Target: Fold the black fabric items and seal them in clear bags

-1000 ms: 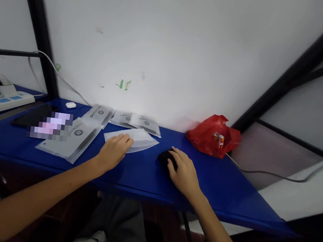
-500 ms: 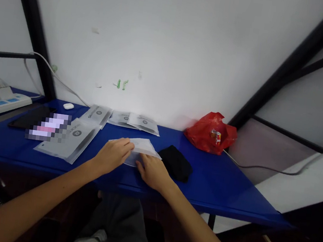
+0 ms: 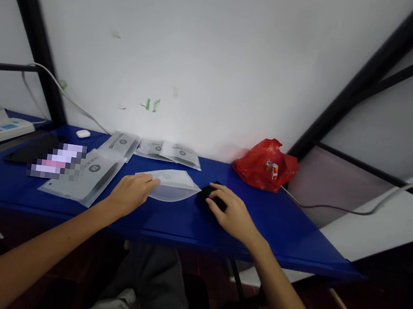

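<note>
In the head view, my left hand is closed on the left edge of a frosted plastic zip bag. The bag lies on the blue desk, its mouth gaping on the near side. To the right of it, my right hand has its fingers curled over a small black folded cloth, which looks like folded socks. The hand covers much of the cloth. Its left end touches or nearly touches the bag's right corner.
More printed plastic bags lie at the left and back. A red plastic bag stands back right. At the left are a pixelated phone, a black tablet-like slab, a white earbud case and a power strip.
My right hand has come out of the bag's mouth and moved right onto the black cloth. My left hand still holds the bag, whose mouth now gapes in plain view.
</note>
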Demonstrator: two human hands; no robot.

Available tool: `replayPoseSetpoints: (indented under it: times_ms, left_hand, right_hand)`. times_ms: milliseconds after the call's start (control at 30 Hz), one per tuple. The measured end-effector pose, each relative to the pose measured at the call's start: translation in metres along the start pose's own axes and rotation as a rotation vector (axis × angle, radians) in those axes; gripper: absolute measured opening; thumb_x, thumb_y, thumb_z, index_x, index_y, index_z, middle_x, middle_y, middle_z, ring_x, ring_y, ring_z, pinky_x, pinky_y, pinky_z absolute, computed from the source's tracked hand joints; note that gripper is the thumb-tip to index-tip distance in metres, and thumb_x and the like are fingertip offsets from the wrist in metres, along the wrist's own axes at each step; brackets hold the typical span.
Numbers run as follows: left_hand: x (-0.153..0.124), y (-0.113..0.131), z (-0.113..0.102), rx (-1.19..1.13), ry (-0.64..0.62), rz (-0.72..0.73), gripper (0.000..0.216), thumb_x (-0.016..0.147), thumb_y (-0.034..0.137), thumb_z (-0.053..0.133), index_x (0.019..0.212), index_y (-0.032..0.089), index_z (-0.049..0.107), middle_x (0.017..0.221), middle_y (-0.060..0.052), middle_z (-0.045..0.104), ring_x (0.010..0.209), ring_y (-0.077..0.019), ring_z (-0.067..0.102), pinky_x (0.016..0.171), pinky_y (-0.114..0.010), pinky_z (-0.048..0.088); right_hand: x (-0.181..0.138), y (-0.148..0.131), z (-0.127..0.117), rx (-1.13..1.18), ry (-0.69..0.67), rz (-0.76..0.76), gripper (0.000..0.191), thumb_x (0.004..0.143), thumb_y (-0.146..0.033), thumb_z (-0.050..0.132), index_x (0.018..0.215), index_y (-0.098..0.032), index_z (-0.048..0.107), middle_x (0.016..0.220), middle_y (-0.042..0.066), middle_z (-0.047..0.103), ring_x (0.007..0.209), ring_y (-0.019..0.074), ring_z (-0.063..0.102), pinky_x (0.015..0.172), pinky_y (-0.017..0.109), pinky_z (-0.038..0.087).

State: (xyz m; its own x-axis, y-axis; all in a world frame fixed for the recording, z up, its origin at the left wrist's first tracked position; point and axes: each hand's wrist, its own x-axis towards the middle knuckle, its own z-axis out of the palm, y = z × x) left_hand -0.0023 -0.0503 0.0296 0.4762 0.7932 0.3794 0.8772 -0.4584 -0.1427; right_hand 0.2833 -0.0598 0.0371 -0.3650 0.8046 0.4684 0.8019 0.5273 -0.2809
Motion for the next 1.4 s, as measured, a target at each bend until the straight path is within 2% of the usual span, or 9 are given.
replayPoseSetpoints:
  times_ms: [133,333,533,700,833,933,1067,1167,1400]
  left_hand:
    - [-0.001,0.000,0.002,0.001,0.016,-0.003,0.026,0.091,0.013,0.041,0.107,0.020,0.060,0.085,-0.004,0.064,0.078,-0.0157,0.060,0.060,-0.024,0.042]
    - [-0.001,0.000,0.003,-0.001,-0.002,-0.003,0.027,0.091,0.015,0.040,0.110,0.021,0.059,0.089,-0.004,0.065,0.081,-0.0163,0.061,0.062,-0.025,0.043]
    - [-0.002,-0.001,0.003,-0.012,-0.042,-0.040,0.027,0.092,0.016,0.040,0.110,0.022,0.060,0.089,-0.004,0.065,0.081,-0.0164,0.062,0.062,-0.025,0.043]
    - [-0.002,-0.001,0.006,-0.030,-0.023,-0.036,0.027,0.092,0.016,0.040,0.109,0.021,0.060,0.089,-0.004,0.065,0.080,-0.0163,0.062,0.062,-0.025,0.044]
    - [-0.002,-0.001,0.006,-0.051,-0.008,-0.019,0.028,0.091,0.015,0.040,0.110,0.020,0.060,0.089,-0.005,0.065,0.081,-0.0170,0.062,0.063,-0.026,0.045]
    - [-0.001,0.000,0.005,-0.063,0.001,-0.026,0.026,0.091,0.015,0.041,0.106,0.020,0.061,0.088,-0.005,0.065,0.080,-0.0172,0.062,0.063,-0.026,0.044]
    - [0.001,0.002,0.003,-0.052,0.002,-0.026,0.026,0.091,0.014,0.040,0.104,0.020,0.061,0.084,-0.005,0.064,0.079,-0.0170,0.061,0.063,-0.026,0.044]
    - [0.002,0.003,0.001,-0.040,-0.010,-0.020,0.026,0.090,0.013,0.040,0.104,0.019,0.061,0.084,-0.005,0.064,0.079,-0.0175,0.061,0.062,-0.026,0.044]
    - [0.004,0.005,-0.003,-0.018,-0.033,-0.024,0.025,0.091,0.014,0.040,0.102,0.019,0.062,0.085,-0.006,0.064,0.081,-0.0178,0.060,0.064,-0.027,0.044]
  right_hand:
    - [-0.010,0.022,-0.006,-0.164,-0.229,0.169,0.026,0.083,-0.041,0.057,0.092,-0.018,0.063,0.126,0.015,0.058,0.112,0.0285,0.058,0.093,0.045,0.046]
    - [-0.014,0.018,-0.001,-0.189,-0.333,0.197,0.065,0.071,-0.048,0.068,0.125,-0.014,0.053,0.137,0.018,0.048,0.126,0.0326,0.046,0.102,0.048,0.039]
    - [-0.009,0.020,-0.003,-0.166,-0.371,0.180,0.060,0.075,-0.030,0.065,0.130,-0.013,0.050,0.140,0.017,0.045,0.128,0.0287,0.044,0.105,0.044,0.037]
    - [-0.010,0.022,0.004,-0.229,-0.334,0.150,0.061,0.074,-0.014,0.057,0.134,-0.014,0.047,0.137,0.016,0.047,0.125,0.0274,0.046,0.103,0.043,0.038]
    - [-0.008,0.018,0.012,-0.331,-0.277,0.141,0.063,0.075,-0.014,0.052,0.137,-0.011,0.041,0.132,0.018,0.051,0.117,0.0294,0.051,0.095,0.044,0.042]
    - [-0.004,0.015,0.016,-0.398,-0.260,0.131,0.053,0.078,-0.018,0.051,0.130,-0.011,0.049,0.124,0.018,0.056,0.110,0.0303,0.054,0.091,0.046,0.043]
    - [0.003,0.018,0.020,-0.437,-0.221,0.069,0.041,0.075,-0.021,0.056,0.115,-0.012,0.059,0.135,0.018,0.047,0.126,0.0320,0.042,0.100,0.048,0.035]
    - [0.008,0.022,0.026,-0.391,-0.255,0.075,0.044,0.074,-0.018,0.057,0.116,-0.009,0.054,0.138,0.020,0.045,0.129,0.0297,0.041,0.105,0.046,0.032]
    - [0.014,0.026,0.034,-0.291,-0.214,0.122,0.060,0.074,-0.014,0.058,0.131,-0.006,0.040,0.126,0.021,0.055,0.118,0.0273,0.052,0.097,0.040,0.043]
